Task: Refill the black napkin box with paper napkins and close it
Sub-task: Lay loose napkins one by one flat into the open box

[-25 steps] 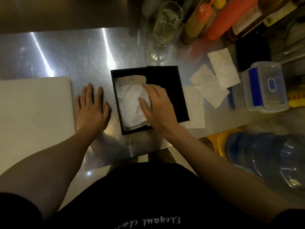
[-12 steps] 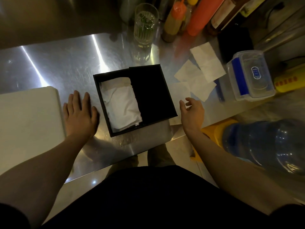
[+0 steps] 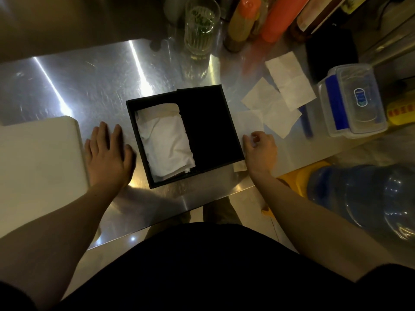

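Left grip (image 3: 107, 153) spread flat on table (image 3: 94, 81), right grip (image 3: 260, 149) loosely curled, pinching nothing. Black napkin box (image 3: 211, 129) half filled — loose paper napkins (image 3: 276, 104) outside, closing pending.

Napkins (image 3: 165, 140) in box (image 3: 211, 131), left side

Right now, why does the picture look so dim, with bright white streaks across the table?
Head view: the room is dark, so the black napkin box loses detail inside; overhead light glares off the steel table in two streaks; the wide lens bends the table's edges; the left hand casts a soft shadow toward the box.
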Demonstrator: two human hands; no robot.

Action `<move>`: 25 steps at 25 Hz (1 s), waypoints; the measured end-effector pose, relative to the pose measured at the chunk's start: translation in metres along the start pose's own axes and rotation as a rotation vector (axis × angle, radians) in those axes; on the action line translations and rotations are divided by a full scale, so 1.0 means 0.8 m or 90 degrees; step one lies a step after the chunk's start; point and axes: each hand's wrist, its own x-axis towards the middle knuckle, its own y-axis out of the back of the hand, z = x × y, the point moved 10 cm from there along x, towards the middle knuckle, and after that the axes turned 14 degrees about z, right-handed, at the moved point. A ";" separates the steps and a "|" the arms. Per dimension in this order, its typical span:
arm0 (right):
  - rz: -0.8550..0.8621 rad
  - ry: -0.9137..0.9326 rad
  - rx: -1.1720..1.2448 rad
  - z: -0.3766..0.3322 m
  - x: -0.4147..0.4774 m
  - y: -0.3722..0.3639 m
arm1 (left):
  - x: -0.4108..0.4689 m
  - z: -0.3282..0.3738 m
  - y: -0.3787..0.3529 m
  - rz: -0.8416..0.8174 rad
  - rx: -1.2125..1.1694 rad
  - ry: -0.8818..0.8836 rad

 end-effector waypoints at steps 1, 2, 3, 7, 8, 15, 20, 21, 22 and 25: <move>0.003 0.006 0.001 -0.001 0.000 -0.002 | 0.001 -0.001 0.000 0.002 0.000 0.003; 0.008 0.009 -0.001 -0.002 0.000 -0.002 | 0.001 -0.002 -0.001 0.005 -0.002 0.004; 0.013 0.009 -0.007 -0.001 0.001 -0.002 | 0.001 -0.002 -0.001 0.008 -0.004 0.005; 0.010 0.010 0.001 0.001 0.002 -0.004 | 0.001 -0.003 -0.001 0.016 0.000 0.010; 0.005 0.009 0.005 0.002 0.002 -0.004 | 0.001 -0.004 -0.001 0.015 -0.001 0.012; 0.120 0.036 0.080 -0.025 0.007 0.036 | 0.001 -0.005 -0.001 0.010 0.000 0.015; 0.155 0.139 0.172 -0.080 0.000 0.079 | 0.002 -0.002 0.000 -0.002 -0.002 0.003; 0.153 0.167 0.190 -0.094 -0.005 0.086 | 0.001 -0.002 -0.001 -0.006 -0.004 0.004; 0.148 0.191 0.208 -0.108 -0.010 0.091 | 0.001 -0.002 -0.002 -0.010 -0.007 0.009; 0.127 0.262 0.244 -0.154 -0.033 0.104 | -0.001 -0.002 -0.002 -0.018 -0.015 0.017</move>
